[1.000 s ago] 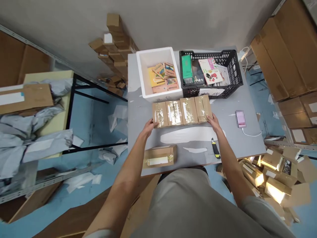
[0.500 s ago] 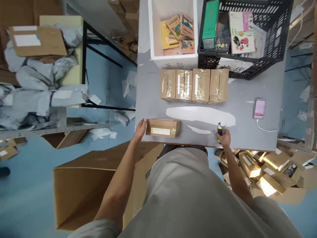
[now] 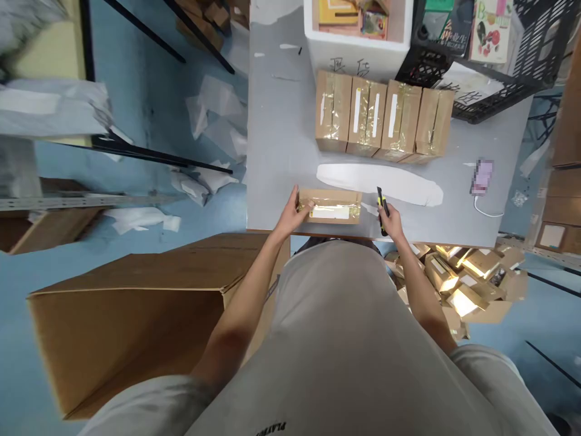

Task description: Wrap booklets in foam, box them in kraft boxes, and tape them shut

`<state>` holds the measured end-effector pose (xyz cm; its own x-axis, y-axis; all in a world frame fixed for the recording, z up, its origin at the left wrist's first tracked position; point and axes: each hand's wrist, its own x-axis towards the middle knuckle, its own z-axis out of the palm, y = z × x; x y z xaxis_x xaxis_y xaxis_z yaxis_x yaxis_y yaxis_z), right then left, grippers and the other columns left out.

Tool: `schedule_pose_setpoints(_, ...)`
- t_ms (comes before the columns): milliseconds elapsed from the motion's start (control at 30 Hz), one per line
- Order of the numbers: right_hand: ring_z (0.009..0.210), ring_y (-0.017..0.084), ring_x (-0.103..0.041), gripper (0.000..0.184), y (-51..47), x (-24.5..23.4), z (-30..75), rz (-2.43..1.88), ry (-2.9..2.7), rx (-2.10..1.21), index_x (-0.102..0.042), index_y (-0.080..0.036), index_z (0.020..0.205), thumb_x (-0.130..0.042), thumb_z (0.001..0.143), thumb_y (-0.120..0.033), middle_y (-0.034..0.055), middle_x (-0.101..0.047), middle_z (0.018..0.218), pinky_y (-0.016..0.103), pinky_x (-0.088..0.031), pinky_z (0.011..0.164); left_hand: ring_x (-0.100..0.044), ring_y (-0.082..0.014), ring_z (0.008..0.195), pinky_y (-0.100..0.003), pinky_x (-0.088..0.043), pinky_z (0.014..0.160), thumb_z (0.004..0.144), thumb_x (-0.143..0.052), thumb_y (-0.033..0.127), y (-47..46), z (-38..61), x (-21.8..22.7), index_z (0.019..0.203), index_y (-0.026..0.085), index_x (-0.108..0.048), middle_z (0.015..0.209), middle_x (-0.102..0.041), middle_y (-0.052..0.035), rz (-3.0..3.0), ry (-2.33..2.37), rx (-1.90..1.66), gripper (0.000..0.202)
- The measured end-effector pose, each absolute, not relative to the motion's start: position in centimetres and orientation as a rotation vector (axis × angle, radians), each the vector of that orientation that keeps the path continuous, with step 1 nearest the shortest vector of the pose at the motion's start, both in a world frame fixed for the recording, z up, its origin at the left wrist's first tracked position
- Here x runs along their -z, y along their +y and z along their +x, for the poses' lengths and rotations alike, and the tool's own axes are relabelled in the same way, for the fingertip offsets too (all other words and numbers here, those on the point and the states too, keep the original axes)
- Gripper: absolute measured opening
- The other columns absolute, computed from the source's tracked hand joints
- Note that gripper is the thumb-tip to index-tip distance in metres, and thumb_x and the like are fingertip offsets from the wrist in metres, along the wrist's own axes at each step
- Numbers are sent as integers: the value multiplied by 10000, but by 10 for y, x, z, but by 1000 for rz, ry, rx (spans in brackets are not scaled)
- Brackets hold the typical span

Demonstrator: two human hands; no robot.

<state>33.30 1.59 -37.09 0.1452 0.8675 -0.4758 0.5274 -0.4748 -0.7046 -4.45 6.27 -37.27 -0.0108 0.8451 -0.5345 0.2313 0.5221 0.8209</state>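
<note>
A small taped cardboard box [image 3: 330, 197] with a white label lies near the table's front edge. My left hand [image 3: 294, 212] grips its left end, the thumb over the top. Just right of the box, my right hand [image 3: 391, 221] is wrapped around a yellow and black box cutter [image 3: 382, 212], which points away from me and does not touch the box. Behind them, a row of several taped cardboard boxes [image 3: 367, 115] stands on the grey table [image 3: 276, 133].
A white bin [image 3: 354, 57] and a black crate [image 3: 521, 91], both holding boxes or books, stand at the back. A phone [image 3: 482, 177] on a cable lies at right. A big open carton [image 3: 136, 272] is on the floor at left; discarded boxes [image 3: 472, 284] are heaped at right.
The small box has turned so its taped side now faces up, and my left hand has shifted over its end. The box cutter has come closer to the box. The whole view has shifted.
</note>
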Motion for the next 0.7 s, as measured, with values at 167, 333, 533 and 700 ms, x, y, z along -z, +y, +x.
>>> schedule_pose_setpoints(167, 828, 252, -770, 770, 29, 314, 286, -2008, -1528, -1256, -658, -248, 1398, -352, 1084, -880, 61, -788, 992, 387, -637, 871, -207, -409, 1788, -551, -242, 1438, 895, -884, 694, 58, -66, 384, 1560, 248, -681, 1869, -347, -171, 1367, 1289, -628, 827)
schedule_pose_setpoints(333, 1216, 331, -785, 691, 52, 267, 247, -1925, -2174, -1175, -694, -232, 1514, -332, 1177, -715, 127, -820, 1367, 425, -597, 1064, -147, -442, 1795, -621, -264, 1415, 879, -817, 839, 62, -83, 405, 1578, 250, -664, 1901, -252, -188, 1368, 1116, -573, 927)
schedule_pose_setpoints(533, 1252, 332, -765, 542, 75, 251, 187, -1852, -2787, -1060, -644, -252, 1618, -360, 1222, -488, 130, -776, 1486, 386, -576, 978, -182, -406, 1793, -565, -457, 1337, 908, -806, 797, 57, -82, 426, 1675, 281, -569, 1876, -313, -157, 1258, 969, -603, 954)
schedule_pose_setpoints(700, 1177, 336, -786, 530, 88, 250, 157, -1875, -2944, -991, -590, -265, 1667, -375, 1227, -465, 136, -788, 1414, 388, -554, 945, -188, -425, 1788, -592, -427, 1354, 931, -801, 769, 57, -78, 436, 1697, 270, -546, 1889, -267, -166, 1298, 931, -643, 950)
